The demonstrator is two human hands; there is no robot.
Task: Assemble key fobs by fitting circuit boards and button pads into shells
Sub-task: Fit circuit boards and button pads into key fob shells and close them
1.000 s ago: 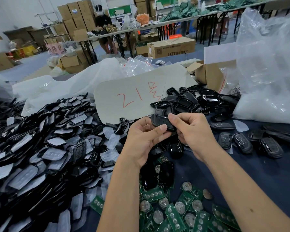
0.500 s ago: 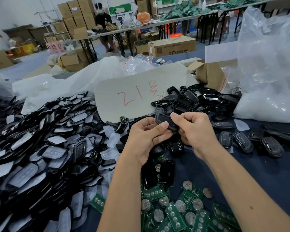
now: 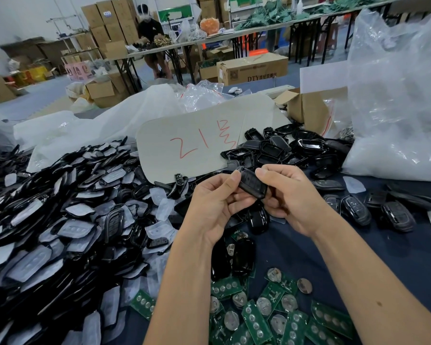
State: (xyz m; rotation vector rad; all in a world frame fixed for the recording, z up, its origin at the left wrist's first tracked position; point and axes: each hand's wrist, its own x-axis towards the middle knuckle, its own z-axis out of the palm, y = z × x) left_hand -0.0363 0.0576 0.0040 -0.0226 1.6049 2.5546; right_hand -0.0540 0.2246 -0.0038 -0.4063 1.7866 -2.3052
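Fingers (image 3: 234,178) of the left hand (image 3: 214,207) and of the right hand (image 3: 291,200) are closed together on one black key fob shell (image 3: 253,185), held tilted above the table (image 3: 358,257) between the two hands: the left thumb presses its upper left end and the right thumb lies over its upper right edge, the other fingers curled beneath it.

On the dark blue table below the forearms lies a loose spread of green circuit boards (image 3: 254,319), several with round silver coin cells on them. To the left a large heap of black shells and translucent grey button pads (image 3: 60,232) covers the table. Behind the hands a smaller pile of glossy black shell frames (image 3: 284,148) sits against a rounded cardboard sheet (image 3: 184,143) marked in red.

To the right of the hands a few closed fobs (image 3: 356,210) lie side by side. At the far right a big clear plastic bag (image 3: 396,108) stands on the table; its contents look pale but cannot be made out. An open cardboard box (image 3: 309,108) stands behind the shell frames, and what is in it is hidden. Crumpled white plastic sheeting (image 3: 97,125) lies behind the heap.
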